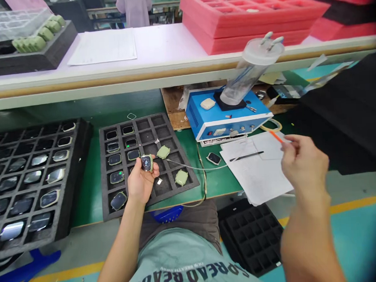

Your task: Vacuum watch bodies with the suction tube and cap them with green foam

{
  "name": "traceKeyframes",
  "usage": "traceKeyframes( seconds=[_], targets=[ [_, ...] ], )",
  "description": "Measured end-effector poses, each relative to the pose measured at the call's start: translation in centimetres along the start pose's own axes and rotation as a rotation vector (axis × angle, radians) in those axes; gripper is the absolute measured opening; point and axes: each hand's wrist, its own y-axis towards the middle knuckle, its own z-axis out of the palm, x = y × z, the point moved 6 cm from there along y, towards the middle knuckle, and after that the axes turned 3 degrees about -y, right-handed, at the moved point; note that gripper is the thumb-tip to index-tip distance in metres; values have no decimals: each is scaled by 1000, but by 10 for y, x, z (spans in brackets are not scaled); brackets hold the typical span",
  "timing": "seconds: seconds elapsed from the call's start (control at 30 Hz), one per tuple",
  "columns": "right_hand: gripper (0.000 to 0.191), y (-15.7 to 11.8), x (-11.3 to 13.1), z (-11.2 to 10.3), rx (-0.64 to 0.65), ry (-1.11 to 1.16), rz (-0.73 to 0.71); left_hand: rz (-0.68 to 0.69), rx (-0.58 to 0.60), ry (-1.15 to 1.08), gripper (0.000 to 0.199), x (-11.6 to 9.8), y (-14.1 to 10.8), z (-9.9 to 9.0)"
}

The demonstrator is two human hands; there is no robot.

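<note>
L hand holds the watch btwn thumb & fingertips, foam tray beneath it, & R hand, well apart, pinches an orange stick; watch prob. light, stiff, slick-faced, breakable, so best gripped by side edges.

A square watch, its dark screen lit and in view, is held by the left hand over a foam tray. A slim orange stick is pinched, tilted, by the right hand.
</note>
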Motion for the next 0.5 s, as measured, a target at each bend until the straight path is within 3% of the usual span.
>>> traceKeyframes(
  seconds=[0.07,0.17,0.23,0.33,0.5],
  targets=[
    [28,-31,68,-2,-1,269,-179,-2,-9,8,45,0,0,0],
    [20,-73,181,27,279,517,-482,2,-17,15,45,0,-1,0],
    [21,-87,229,46,361,557,-580,-1,-11,21,42,1,-1,-1],
    [22,-91,253,60,366,557,-607,-14,-2,19,41,2,-2,-4],
    [21,-87,245,62,361,549,-593,-5,18,11,42,2,-2,-5]
  ],
)
